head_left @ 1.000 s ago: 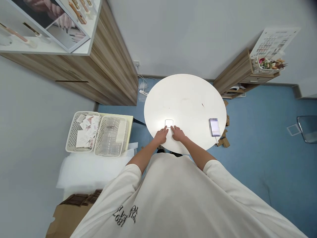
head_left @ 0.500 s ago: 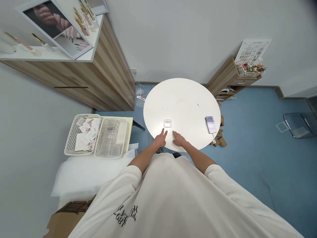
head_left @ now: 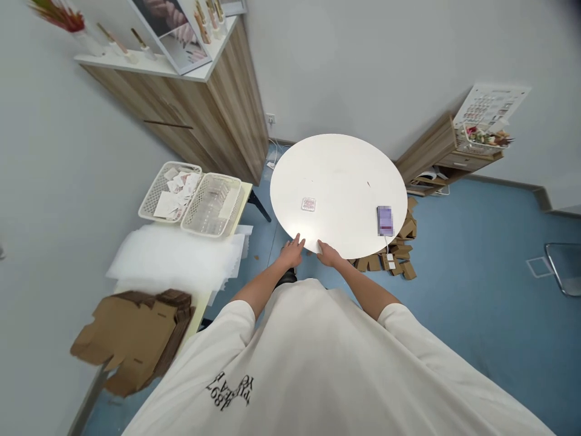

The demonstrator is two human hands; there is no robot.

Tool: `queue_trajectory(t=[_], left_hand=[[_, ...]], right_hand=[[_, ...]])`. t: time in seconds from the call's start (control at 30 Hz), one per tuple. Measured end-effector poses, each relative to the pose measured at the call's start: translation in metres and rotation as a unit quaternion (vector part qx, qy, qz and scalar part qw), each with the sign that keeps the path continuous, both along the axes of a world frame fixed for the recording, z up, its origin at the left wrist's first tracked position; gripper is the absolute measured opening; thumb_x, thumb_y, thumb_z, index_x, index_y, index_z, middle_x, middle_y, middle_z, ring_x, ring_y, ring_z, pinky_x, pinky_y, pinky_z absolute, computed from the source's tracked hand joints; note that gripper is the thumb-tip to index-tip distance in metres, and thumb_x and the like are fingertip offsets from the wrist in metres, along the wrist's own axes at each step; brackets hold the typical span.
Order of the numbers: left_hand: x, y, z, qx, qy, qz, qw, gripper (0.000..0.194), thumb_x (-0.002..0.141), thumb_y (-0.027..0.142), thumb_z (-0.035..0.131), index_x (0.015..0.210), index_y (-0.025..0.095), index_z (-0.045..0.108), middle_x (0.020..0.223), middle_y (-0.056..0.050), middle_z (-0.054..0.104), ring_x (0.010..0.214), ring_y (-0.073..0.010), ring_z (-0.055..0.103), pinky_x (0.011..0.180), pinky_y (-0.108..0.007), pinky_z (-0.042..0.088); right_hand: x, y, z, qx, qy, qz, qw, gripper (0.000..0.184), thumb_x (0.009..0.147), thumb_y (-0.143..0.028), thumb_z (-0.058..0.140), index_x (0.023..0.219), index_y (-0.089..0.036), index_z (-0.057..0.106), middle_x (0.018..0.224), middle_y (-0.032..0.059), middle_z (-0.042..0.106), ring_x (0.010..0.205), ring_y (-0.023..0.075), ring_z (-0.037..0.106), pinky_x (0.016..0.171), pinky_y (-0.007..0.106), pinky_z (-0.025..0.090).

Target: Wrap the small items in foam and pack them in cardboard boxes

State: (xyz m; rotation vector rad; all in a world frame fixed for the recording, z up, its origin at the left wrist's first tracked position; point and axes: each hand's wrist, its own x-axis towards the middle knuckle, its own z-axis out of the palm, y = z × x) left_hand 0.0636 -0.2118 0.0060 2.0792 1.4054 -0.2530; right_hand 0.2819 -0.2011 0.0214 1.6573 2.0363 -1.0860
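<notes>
A small clear square case with pinkish contents lies on the round white table, left of its middle. My left hand rests at the table's near edge, fingers spread and empty. My right hand lies flat beside it on the rim, fingers stretched out, holding nothing. Both hands are a short way in front of the case and apart from it. A phone with a cable lies near the table's right edge.
Two white baskets stand on a side table to the left, with white foam sheet and flattened cardboard in front. Small cardboard boxes litter the blue floor. Wooden cabinets stand at the back left and right.
Both hands drew back from the small case to the table's near edge, leaving it lying on the table. The view pulled back and turned, showing more of the cardboard at left.
</notes>
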Motion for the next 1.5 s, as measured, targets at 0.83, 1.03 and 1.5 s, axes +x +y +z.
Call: queue_trajectory(t=[0.83, 1.03, 1.5], left_hand=[[-0.276, -0.139, 0.022, 0.012, 0.092, 0.257, 0.962, 0.062, 0.091, 0.022, 0.050, 0.151, 0.013, 0.037, 0.166, -0.021, 0.022, 0.151, -0.0346, 0.028, 0.117, -0.048, 0.032], [-0.316, -0.154, 0.012, -0.002, 0.075, 0.234, 0.969, 0.062, 0.089, 0.023, 0.053, 0.149, 0.020, 0.040, 0.168, -0.017, 0.021, 0.152, -0.0367, 0.026, 0.116, -0.051, 0.032], [-0.335, -0.160, -0.001, -0.023, 0.022, 0.234, 0.972, 0.069, 0.091, 0.020, 0.052, 0.156, 0.013, 0.028, 0.168, -0.019, 0.018, 0.154, -0.0322, 0.024, 0.117, -0.042, 0.036]], right_hand=[[-0.265, -0.076, 0.003, 0.011, 0.102, 0.090, 0.991, 0.053, 0.101, -0.032, 0.045, 0.152, -0.016, 0.047, 0.154, 0.0153, 0.046, 0.134, 0.0260, 0.053, 0.110, 0.036, 0.044], [-0.331, -0.097, -0.009, -0.003, 0.115, 0.040, 0.993, 0.050, 0.098, -0.031, 0.050, 0.146, -0.019, 0.054, 0.147, 0.0127, 0.055, 0.121, 0.0225, 0.063, 0.106, 0.033, 0.047], [-0.376, -0.103, -0.026, -0.063, 0.199, -0.182, 0.961, 0.047, 0.086, -0.022, 0.062, 0.133, -0.016, 0.065, 0.140, 0.0132, 0.061, 0.123, 0.0262, 0.062, 0.104, 0.036, 0.049]])
